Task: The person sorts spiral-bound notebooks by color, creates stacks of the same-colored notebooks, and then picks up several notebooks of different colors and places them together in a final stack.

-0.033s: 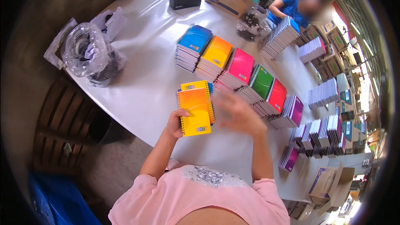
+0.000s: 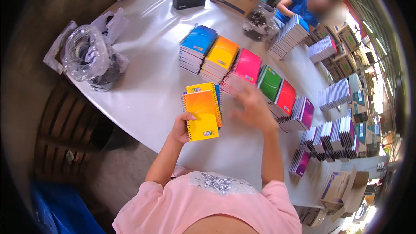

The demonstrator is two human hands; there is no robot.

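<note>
Notebooks (image 2: 202, 112), spiral-bound, orange/yellow covers w/ blue one behind, gripped in left hand (image 2: 180, 126); right hand (image 2: 253, 106) blurred, fingers spread, empty.

Left of the notebook stacks (image 2: 234, 60), bare worktop (image 2: 147, 86) is giving you passage; the plastic bag (image 2: 89, 58) is blocking farther left.

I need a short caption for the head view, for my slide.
Left hand holds orange spiral notebooks; blurred right hand hovers by coloured notebook stacks on a white table.
</note>
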